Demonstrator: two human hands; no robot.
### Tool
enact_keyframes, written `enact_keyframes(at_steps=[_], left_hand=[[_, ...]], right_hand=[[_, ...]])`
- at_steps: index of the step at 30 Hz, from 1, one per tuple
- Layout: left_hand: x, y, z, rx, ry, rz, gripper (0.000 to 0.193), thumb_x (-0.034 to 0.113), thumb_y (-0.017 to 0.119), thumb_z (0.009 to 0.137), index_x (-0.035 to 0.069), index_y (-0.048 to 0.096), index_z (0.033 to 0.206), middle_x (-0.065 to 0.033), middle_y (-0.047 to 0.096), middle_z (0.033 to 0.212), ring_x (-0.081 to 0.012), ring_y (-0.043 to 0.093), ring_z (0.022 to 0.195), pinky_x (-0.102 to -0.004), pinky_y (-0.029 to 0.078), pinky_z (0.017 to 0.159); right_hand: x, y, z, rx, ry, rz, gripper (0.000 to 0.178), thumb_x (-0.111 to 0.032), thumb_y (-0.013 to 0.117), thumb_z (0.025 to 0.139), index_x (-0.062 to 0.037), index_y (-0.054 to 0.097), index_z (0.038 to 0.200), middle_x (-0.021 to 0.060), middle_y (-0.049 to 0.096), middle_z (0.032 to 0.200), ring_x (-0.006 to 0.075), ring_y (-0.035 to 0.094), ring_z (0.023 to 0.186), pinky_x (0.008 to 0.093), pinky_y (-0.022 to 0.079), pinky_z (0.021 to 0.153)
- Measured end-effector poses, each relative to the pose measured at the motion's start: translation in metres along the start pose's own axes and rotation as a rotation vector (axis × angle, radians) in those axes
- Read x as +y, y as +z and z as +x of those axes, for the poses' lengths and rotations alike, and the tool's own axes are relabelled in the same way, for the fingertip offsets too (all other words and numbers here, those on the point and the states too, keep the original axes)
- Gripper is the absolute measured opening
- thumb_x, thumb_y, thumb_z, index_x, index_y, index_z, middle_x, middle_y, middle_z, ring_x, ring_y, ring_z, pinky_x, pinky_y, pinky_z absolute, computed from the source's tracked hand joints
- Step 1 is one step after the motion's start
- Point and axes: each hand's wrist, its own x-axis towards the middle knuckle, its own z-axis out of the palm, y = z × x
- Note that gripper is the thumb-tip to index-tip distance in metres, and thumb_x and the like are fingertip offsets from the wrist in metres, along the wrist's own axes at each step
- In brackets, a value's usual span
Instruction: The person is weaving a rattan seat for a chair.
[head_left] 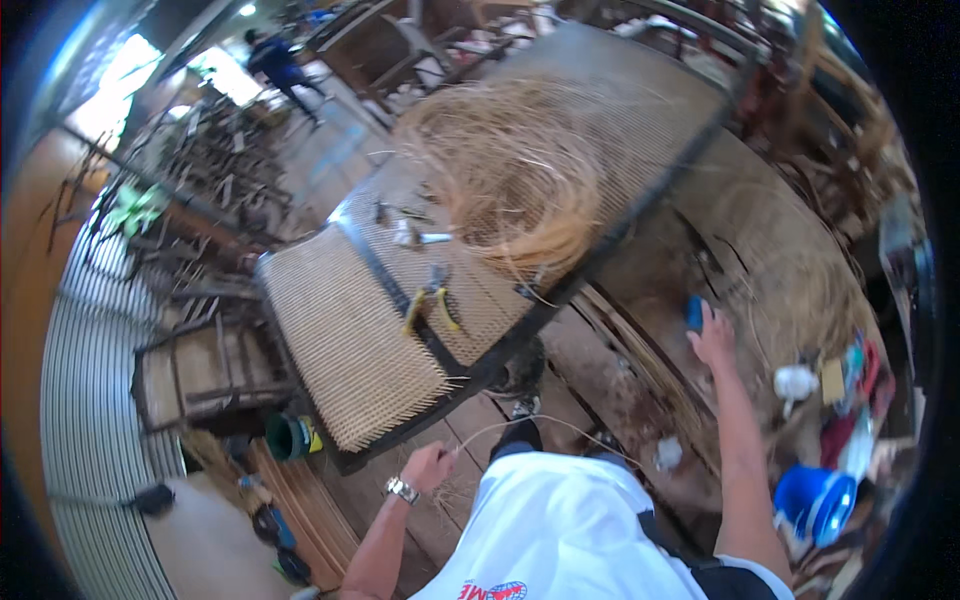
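A woven cane panel (350, 330) in a dark frame lies tilted across the middle, with loose strand ends along its near edge. My left hand (428, 468) is closed on a thin pale cane strand (500, 424), which curves rightward across in front of my shirt. Reaching out to the right, my right hand (712, 338) has its fingers apart beside a small blue object (695, 313). Whether they touch it cannot be made out. Yellow-handled pliers (430, 308) rest on the panel. Beyond them lies a big tangled bundle of cane strands (520, 170).
A white-and-grey tube-like item (415, 236) lies near the bundle. To the right are a blue bucket (815, 503), a white container (795, 383) and more loose fibre (810, 300). A dark green bucket (290, 437) stands at left. Another person (275, 68) is far off.
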Motion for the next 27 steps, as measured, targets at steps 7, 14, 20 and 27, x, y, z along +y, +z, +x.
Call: enact_keyframes(at_steps=[7, 14, 20, 27], left_hand=[[-0.01, 0.061, -0.078, 0.037, -0.212, -0.148, 0.039, 0.04, 0.059, 0.094, 0.004, 0.068, 0.083, -0.0159, 0.07, 0.078, -0.0292, 0.069, 0.076, -0.0396, 0.052, 0.07], [0.022, 0.057, -0.021, 0.217, -0.183, -0.189, 0.04, 0.042, 0.064, 0.088, 0.003, 0.069, 0.083, -0.0162, 0.07, 0.076, -0.0279, 0.068, 0.072, -0.0392, 0.051, 0.067], [0.141, 0.03, 0.045, -0.287, 0.336, -0.533, 0.035, 0.039, 0.063, 0.095, 0.005, 0.072, 0.087, -0.0001, 0.068, 0.074, -0.0082, 0.059, 0.068, -0.0282, 0.046, 0.061], [0.201, -0.005, 0.034, -0.516, 0.446, -1.132, 0.034, 0.033, 0.062, 0.099, 0.009, 0.061, 0.074, 0.0062, 0.049, 0.062, -0.0041, 0.036, 0.051, -0.0219, 0.025, 0.047]], right_hand=[[0.04, 0.025, 0.055, 0.017, -0.11, -0.026, 0.061, -0.027, 0.075, 0.081, -0.009, 0.043, 0.13, 0.0221, 0.057, 0.126, 0.0415, 0.055, 0.115, 0.0482, 0.046, 0.095], [0.008, -0.011, -0.012, -0.192, -0.022, 1.257, 0.036, -0.018, 0.072, 0.082, -0.003, 0.065, 0.114, 0.005, 0.064, 0.106, 0.013, 0.059, 0.095, 0.0295, 0.048, 0.085], [-0.13, -0.069, -0.13, -0.486, -0.422, 1.534, 0.066, 0.001, 0.062, 0.074, -0.0072, 0.05, 0.139, 0.0057, 0.06, 0.118, 0.0162, 0.058, 0.107, 0.0327, 0.048, 0.093], [-0.189, -0.092, -0.175, -0.62, -0.451, 1.614, 0.066, 0.003, 0.058, 0.084, -0.0116, 0.041, 0.147, 0.0081, 0.054, 0.127, 0.0184, 0.057, 0.107, 0.0317, 0.048, 0.093]])
